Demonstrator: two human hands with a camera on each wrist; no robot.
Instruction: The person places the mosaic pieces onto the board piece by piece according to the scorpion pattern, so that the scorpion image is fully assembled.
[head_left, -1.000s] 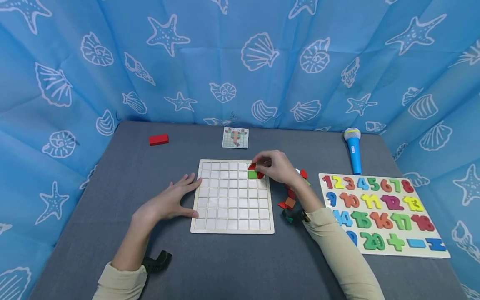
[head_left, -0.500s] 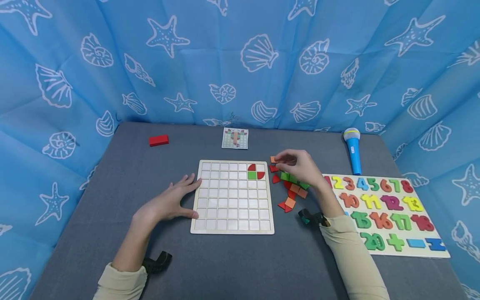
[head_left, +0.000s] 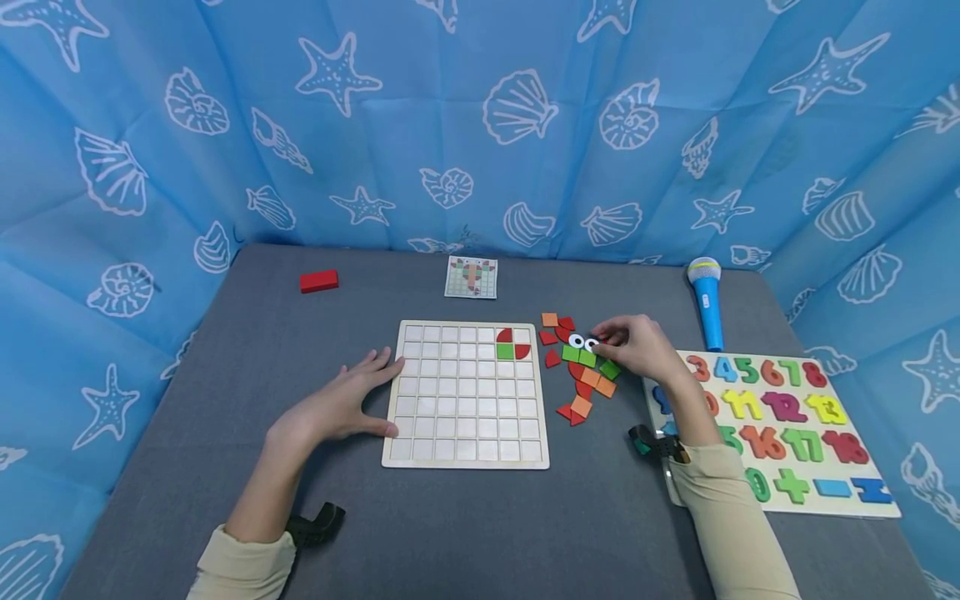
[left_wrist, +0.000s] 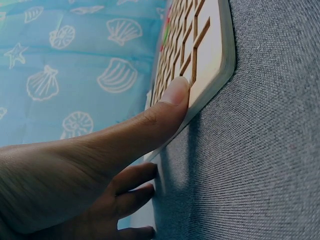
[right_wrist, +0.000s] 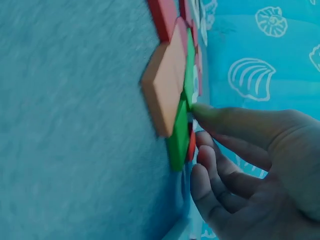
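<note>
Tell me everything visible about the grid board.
The board is a thin, roughly square slab of what looks like pale wood, with rounded corners. Raised strips split it into seven rows of seven cells, pale white inside. It lies flat on the grey table. Near its far right corner sit a red quarter-round, a green square just below it and another red quarter-round beside that; the other cells are bare. The left hand rests its thumb on the left rim.

We see a curtained play corner, whether home or studio unclear: shell-printed cloth (head_left: 420, 125) hangs behind and beside a grey tabletop (head_left: 465, 533) bearing a gridded board (head_left: 465, 403), number puzzle (head_left: 825, 505) and blue microphone (head_left: 707, 304).
</note>
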